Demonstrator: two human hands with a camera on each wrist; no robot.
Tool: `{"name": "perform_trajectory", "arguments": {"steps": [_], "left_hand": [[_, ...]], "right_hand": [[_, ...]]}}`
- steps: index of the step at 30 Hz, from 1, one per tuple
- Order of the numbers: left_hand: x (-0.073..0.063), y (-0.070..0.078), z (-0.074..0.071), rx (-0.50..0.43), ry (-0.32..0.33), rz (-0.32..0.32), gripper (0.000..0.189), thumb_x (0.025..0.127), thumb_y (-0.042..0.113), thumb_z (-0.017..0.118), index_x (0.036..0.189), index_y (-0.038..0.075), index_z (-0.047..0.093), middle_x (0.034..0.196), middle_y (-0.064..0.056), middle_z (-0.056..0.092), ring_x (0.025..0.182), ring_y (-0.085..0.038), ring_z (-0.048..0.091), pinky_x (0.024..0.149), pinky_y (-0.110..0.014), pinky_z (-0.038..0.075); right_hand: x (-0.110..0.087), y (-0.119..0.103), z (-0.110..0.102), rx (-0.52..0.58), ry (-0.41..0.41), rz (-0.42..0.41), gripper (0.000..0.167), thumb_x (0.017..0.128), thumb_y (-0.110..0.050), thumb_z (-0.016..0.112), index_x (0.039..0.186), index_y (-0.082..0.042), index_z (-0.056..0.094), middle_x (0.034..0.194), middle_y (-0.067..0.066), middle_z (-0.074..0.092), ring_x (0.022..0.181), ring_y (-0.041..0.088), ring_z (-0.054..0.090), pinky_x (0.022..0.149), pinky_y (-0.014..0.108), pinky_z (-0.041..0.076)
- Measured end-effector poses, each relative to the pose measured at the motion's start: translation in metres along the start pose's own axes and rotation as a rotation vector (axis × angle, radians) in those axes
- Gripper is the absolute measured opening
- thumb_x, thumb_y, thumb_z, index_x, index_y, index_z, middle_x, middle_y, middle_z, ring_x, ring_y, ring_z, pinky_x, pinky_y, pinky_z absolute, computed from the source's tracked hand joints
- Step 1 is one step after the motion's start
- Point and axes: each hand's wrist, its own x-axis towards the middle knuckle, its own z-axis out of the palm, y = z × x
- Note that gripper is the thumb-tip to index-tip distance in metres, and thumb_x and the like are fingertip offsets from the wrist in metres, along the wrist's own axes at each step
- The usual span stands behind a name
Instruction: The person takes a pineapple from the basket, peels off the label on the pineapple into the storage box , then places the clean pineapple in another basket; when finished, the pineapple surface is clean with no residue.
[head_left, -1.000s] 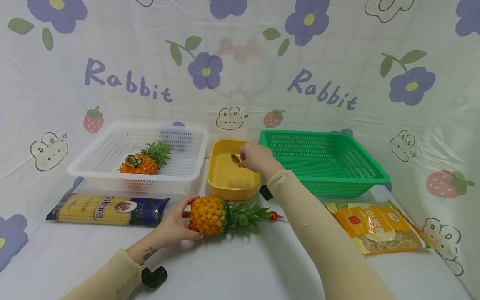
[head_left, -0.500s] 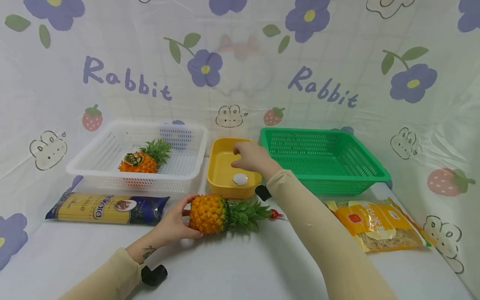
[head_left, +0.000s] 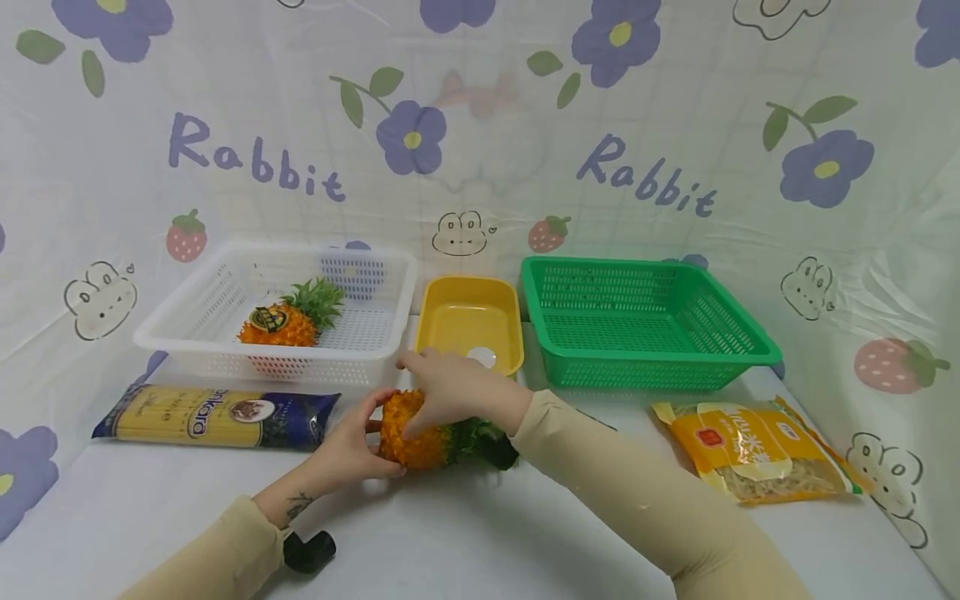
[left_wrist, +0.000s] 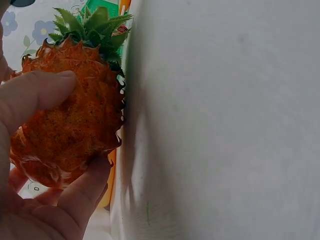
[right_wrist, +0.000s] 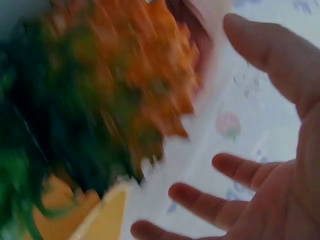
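A pineapple [head_left: 423, 452] lies on its side at the front middle of the table, leaves pointing right. My left hand [head_left: 351, 442] grips its base end; in the left wrist view, fingers [left_wrist: 85, 192] curl around the orange fruit. Over the top of it reaches my right hand [head_left: 459, 387], its fingers spread and partly covering fruit and leaves. The right wrist view has that hand [right_wrist: 272, 195] with thumb and fingers apart, nothing between them, beside the blurred pineapple [right_wrist: 125, 65]. In the yellow bin [head_left: 468, 292] lies a round white label-like disc [head_left: 482, 357].
A white basket [head_left: 367, 358] at back left holds another pineapple [head_left: 281, 325] with a dark label. At back right stands a green basket [head_left: 652, 371]. A spaghetti pack [head_left: 217, 417] lies at left, a noodle bag [head_left: 757, 454] at right. A patterned cloth hangs behind.
My right hand let go of a small label-like piece in the yellow bin, where the white disc now lies. It then moved down and left over the pineapple. The left hand kept its grip.
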Motion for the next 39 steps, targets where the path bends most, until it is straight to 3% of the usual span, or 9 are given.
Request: {"name": "perform_trajectory", "arguments": {"steps": [5, 14, 17, 21, 25, 29, 33, 36, 39], "left_hand": [[-0.002, 0.0, 0.001, 0.011, 0.007, -0.022, 0.097, 0.064, 0.006, 0.083, 0.141, 0.009, 0.024, 0.148, -0.018, 0.024, 0.118, -0.046, 0.044, 0.087, -0.043, 0.051], [-0.012, 0.006, -0.007, -0.022, -0.001, -0.074, 0.092, 0.068, 0.011, 0.082, 0.141, 0.015, 0.026, 0.146, -0.017, 0.023, 0.121, -0.043, 0.042, 0.089, -0.042, 0.051], [-0.02, 0.012, -0.02, 0.003, 0.076, -0.091, 0.085, 0.073, 0.017, 0.079, 0.141, 0.014, 0.028, 0.145, -0.018, 0.027, 0.121, -0.041, 0.044, 0.086, -0.041, 0.052], [-0.03, 0.021, -0.043, 0.026, 0.29, -0.091, 0.069, 0.083, 0.02, 0.069, 0.138, 0.005, 0.029, 0.138, -0.02, 0.036, 0.111, -0.028, 0.055, 0.079, -0.029, 0.054], [-0.035, 0.028, -0.067, -0.239, 0.541, -0.164, 0.063, 0.089, 0.017, 0.062, 0.134, 0.003, 0.021, 0.118, -0.01, 0.04, 0.085, -0.007, 0.058, 0.07, -0.02, 0.054], [-0.034, 0.029, -0.09, -0.548, 0.755, -0.308, 0.077, 0.087, 0.024, 0.064, 0.135, 0.011, 0.005, 0.104, -0.002, 0.036, 0.067, -0.005, 0.055, 0.062, -0.02, 0.055], [-0.032, 0.025, -0.111, -0.805, 0.835, -0.408, 0.094, 0.083, 0.028, 0.068, 0.138, 0.023, -0.009, 0.127, -0.003, 0.024, 0.075, -0.009, 0.054, 0.071, -0.022, 0.055], [-0.027, 0.02, -0.121, -0.996, 0.856, -0.416, 0.1, 0.082, 0.026, 0.07, 0.137, 0.032, -0.013, 0.139, -0.002, 0.008, 0.09, -0.014, 0.05, 0.083, -0.028, 0.052], [-0.022, 0.017, -0.129, -1.1, 0.878, -0.427, 0.102, 0.081, 0.023, 0.071, 0.138, 0.038, -0.012, 0.143, -0.001, 0.008, 0.102, -0.017, 0.043, 0.091, -0.033, 0.049]], "right_hand": [[-0.003, -0.009, 0.019, -0.053, -0.027, 0.03, 0.089, 0.066, -0.049, 0.078, 0.14, -0.022, 0.035, 0.132, 0.006, 0.047, 0.107, 0.029, 0.05, 0.083, 0.042, 0.05], [-0.001, -0.011, 0.034, -0.067, -0.045, 0.064, 0.079, 0.067, -0.046, 0.079, 0.132, -0.019, 0.042, 0.116, 0.004, 0.051, 0.092, 0.022, 0.053, 0.075, 0.04, 0.049], [0.0, -0.012, 0.034, -0.074, -0.05, 0.069, 0.077, 0.068, -0.046, 0.078, 0.131, -0.019, 0.043, 0.116, 0.004, 0.051, 0.093, 0.022, 0.053, 0.075, 0.04, 0.048], [-0.001, -0.012, 0.034, -0.068, -0.059, 0.08, 0.08, 0.068, -0.046, 0.078, 0.134, -0.02, 0.041, 0.121, 0.004, 0.048, 0.097, 0.024, 0.052, 0.077, 0.041, 0.047], [-0.001, -0.011, 0.033, -0.056, -0.067, 0.091, 0.086, 0.067, -0.046, 0.078, 0.138, -0.022, 0.037, 0.126, 0.006, 0.045, 0.101, 0.025, 0.051, 0.079, 0.043, 0.044], [-0.002, -0.011, 0.033, -0.046, -0.083, 0.109, 0.086, 0.068, -0.046, 0.078, 0.139, -0.023, 0.036, 0.128, 0.006, 0.044, 0.101, 0.025, 0.049, 0.082, 0.044, 0.043], [-0.002, -0.011, 0.032, -0.054, -0.094, 0.12, 0.084, 0.068, -0.047, 0.077, 0.138, -0.024, 0.037, 0.127, 0.006, 0.045, 0.101, 0.025, 0.049, 0.083, 0.044, 0.043], [-0.002, -0.012, 0.032, -0.055, -0.096, 0.118, 0.085, 0.068, -0.05, 0.076, 0.139, -0.024, 0.036, 0.126, 0.006, 0.046, 0.1, 0.024, 0.049, 0.082, 0.043, 0.043], [-0.003, -0.013, 0.031, -0.048, -0.089, 0.112, 0.088, 0.067, -0.055, 0.075, 0.139, -0.023, 0.036, 0.125, 0.006, 0.047, 0.099, 0.023, 0.05, 0.081, 0.043, 0.043]]}}
